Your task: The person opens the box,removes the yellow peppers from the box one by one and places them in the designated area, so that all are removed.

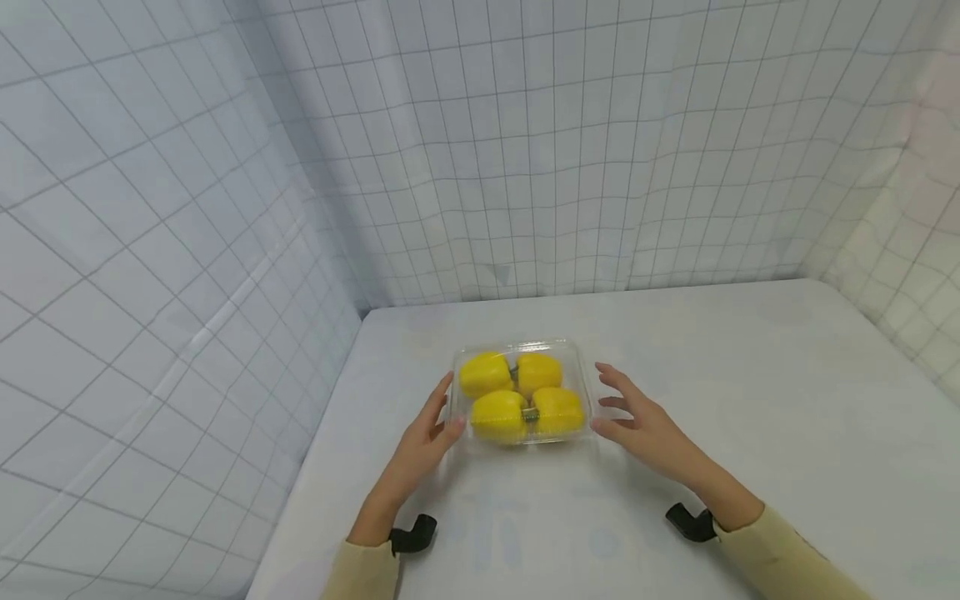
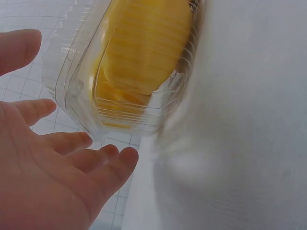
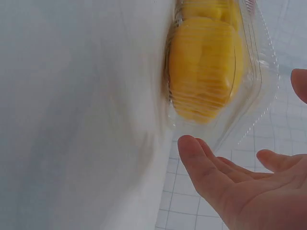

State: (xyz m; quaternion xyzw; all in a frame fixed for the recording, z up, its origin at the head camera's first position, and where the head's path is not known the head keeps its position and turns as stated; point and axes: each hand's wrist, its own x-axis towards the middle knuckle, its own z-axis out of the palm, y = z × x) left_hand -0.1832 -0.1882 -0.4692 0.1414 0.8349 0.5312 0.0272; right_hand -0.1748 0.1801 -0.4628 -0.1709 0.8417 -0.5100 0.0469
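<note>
A clear plastic clamshell box rests on the white table, with several yellow bell peppers inside it. Green stems show between the peppers. My left hand is at the box's left side, fingers spread and mostly straight; in the left wrist view its fingertips lie close to the box's edge, and I cannot tell whether they touch. On the other side, my right hand has its fingers extended, a small gap from the box in the right wrist view, where the yellow pepper shows through the plastic.
White table surface extends around the box, widest to the right. White cloth with a dark grid hangs behind and along both sides. Black straps with camera mounts sit at the wrists, below beige sleeves.
</note>
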